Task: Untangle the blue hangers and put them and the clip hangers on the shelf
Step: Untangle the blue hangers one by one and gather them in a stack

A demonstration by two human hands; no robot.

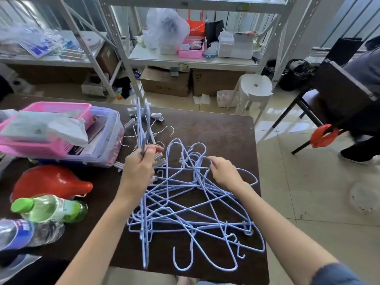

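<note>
Left hand (139, 169): grips a few upright blue hangers at 11 o'clock of the pile.
Right hand (224, 173): pinches one wire at the pile's top.
Tangled blue hangers (185, 212): mid-bench (222, 130).
Clip hangers (141, 120): bench, 12 o'clock.

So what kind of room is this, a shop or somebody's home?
Probably a storeroom or workroom rather than a home: white metal shelving loaded with baskets and bags, cardboard boxes stacked on the floor beneath it, and a dark worktable covered in blue hangers.
</note>
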